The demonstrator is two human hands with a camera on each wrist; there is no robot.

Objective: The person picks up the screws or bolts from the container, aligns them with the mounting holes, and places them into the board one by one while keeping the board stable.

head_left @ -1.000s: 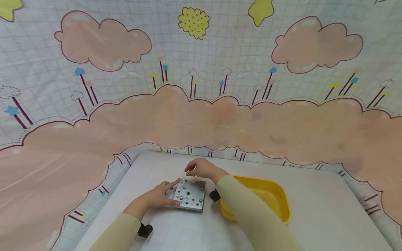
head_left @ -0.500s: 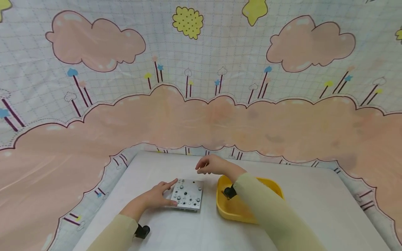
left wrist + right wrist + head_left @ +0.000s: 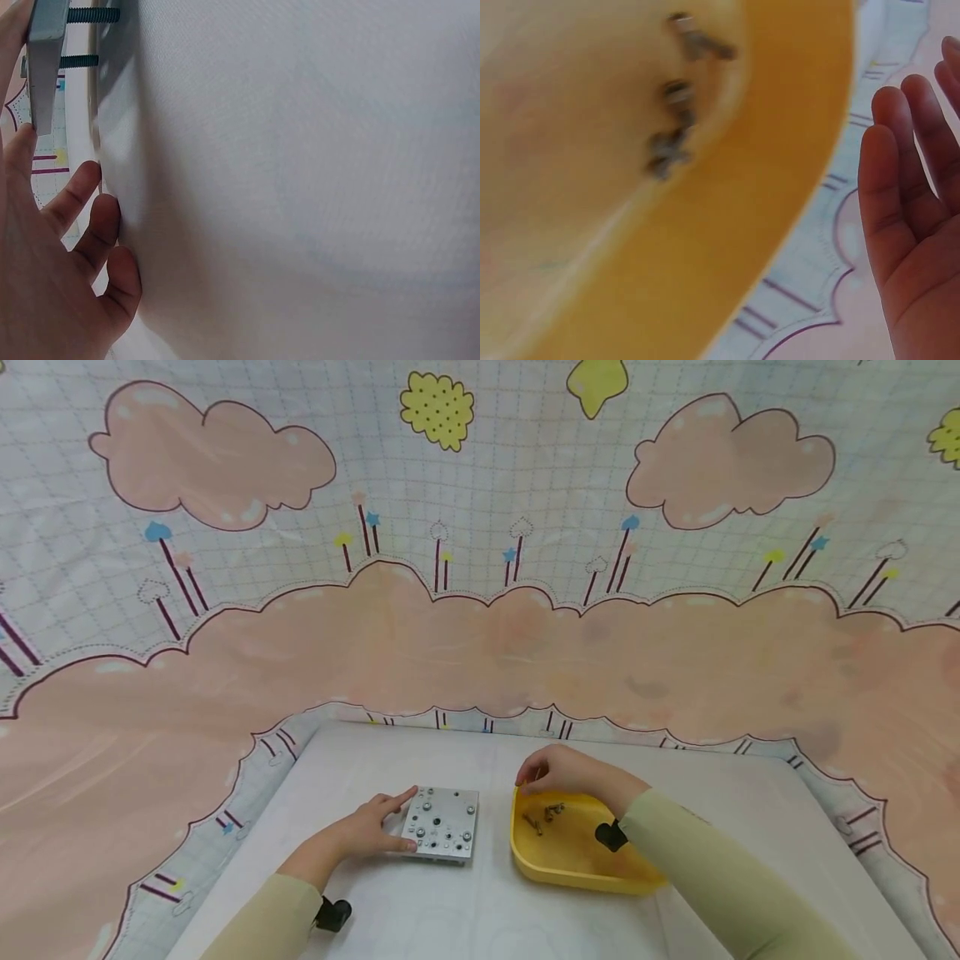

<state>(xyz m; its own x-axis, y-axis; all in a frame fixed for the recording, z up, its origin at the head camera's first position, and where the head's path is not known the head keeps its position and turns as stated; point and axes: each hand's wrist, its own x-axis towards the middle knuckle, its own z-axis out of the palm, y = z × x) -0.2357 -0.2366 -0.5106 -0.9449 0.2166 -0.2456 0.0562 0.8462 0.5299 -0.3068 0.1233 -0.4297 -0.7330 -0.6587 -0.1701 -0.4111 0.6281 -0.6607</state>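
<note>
Two hands are working low in the frame on a white desk [image 3: 480,910]. The left hand [image 3: 367,833], fingers straight, is touching a metal plate [image 3: 442,823] at lower centre. The right hand [image 3: 558,772], fingers loosely open in the wrist view, is hovering over the yellow tray [image 3: 577,868] holding screws [image 3: 543,817].

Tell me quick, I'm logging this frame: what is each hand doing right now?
Left hand: open, fingers steadying the metal plate.
Right hand: open, holding nothing, over the yellow tray that holds screws.

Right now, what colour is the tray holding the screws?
Yellow tray; it shows best in the head view.
</note>
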